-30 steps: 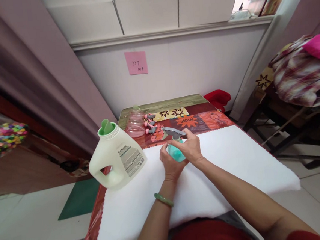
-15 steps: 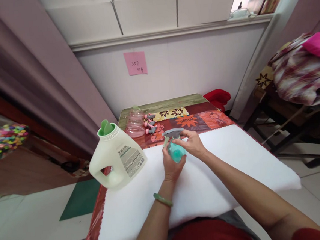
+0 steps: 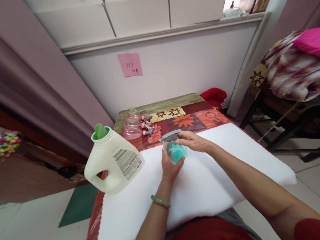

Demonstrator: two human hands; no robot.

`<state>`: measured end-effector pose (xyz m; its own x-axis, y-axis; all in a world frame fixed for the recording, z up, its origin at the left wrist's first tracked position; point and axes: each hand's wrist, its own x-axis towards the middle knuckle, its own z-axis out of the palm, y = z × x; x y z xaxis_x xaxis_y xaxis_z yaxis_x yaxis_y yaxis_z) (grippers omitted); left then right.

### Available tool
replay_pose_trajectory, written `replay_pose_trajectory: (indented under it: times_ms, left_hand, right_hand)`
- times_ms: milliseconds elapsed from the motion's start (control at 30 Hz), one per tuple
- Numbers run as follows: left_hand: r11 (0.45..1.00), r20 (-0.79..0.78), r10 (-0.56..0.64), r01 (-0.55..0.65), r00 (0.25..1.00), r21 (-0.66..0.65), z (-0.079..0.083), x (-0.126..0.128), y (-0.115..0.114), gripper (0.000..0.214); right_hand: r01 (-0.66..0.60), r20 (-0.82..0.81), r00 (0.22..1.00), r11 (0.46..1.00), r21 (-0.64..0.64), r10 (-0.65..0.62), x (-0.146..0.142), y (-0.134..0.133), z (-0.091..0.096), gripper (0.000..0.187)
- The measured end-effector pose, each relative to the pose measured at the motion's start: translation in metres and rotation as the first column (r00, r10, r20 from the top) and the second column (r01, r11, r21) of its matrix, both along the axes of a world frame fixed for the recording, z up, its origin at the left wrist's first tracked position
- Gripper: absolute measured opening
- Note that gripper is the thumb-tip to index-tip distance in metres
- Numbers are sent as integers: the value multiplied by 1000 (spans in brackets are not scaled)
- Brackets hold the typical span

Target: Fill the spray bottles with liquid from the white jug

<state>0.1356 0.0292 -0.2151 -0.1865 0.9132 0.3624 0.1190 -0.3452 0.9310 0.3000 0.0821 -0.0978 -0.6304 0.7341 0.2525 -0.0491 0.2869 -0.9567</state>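
Note:
Over the white cloth (image 3: 135, 216) I hold a small clear spray bottle (image 3: 178, 153) with teal showing in it. My left hand (image 3: 168, 168) is closed around the bottle's body from the left and below. The fingers of my right hand (image 3: 194, 141) grip the grey trigger spray head (image 3: 171, 135) at the bottle's top. Where the head meets the bottle neck is partly covered by my fingers. To the left stands a large pale green jug (image 3: 110, 166) with a handle, a label and a green spout.
Several clear pink bottles (image 3: 131, 128) stand at the table's back left, beside pink-and-grey spray heads (image 3: 147, 125). A patterned tablecloth (image 3: 207, 117) covers the back. Clothes (image 3: 288, 70) are piled on the right; a pink note (image 3: 130, 65) is on the wall.
The camera view has shifted slightly, moving most things left. My right hand's fingers have straightened a little along the spray head. Both hands remain on the spray bottle.

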Motion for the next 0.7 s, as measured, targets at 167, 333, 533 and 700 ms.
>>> replay_pose_trajectory:
  times_ms: [167, 333, 533, 700]
  left_hand:
    - [996, -105, -53, 59, 993, 61, 0, -1, 1, 86]
    - [997, -157, -19, 32, 987, 77, 0, 0, 0, 83]
    - [998, -175, -14, 24, 984, 58, 3, 2, -2, 79]
    - [999, -154, -24, 27, 988, 18, 6, 2, -3, 76]
  right_hand:
    - [16, -35, 999, 998, -62, -18, 3, 1, -5, 43]
    - [406, 58, 912, 914, -7, -405, -13, -5, -17, 43]
    - [551, -2, 833, 831, -79, -553, -23, -7, -22, 59]
    - [559, -9, 828, 827, -64, -561, -20, -9, -22, 53]
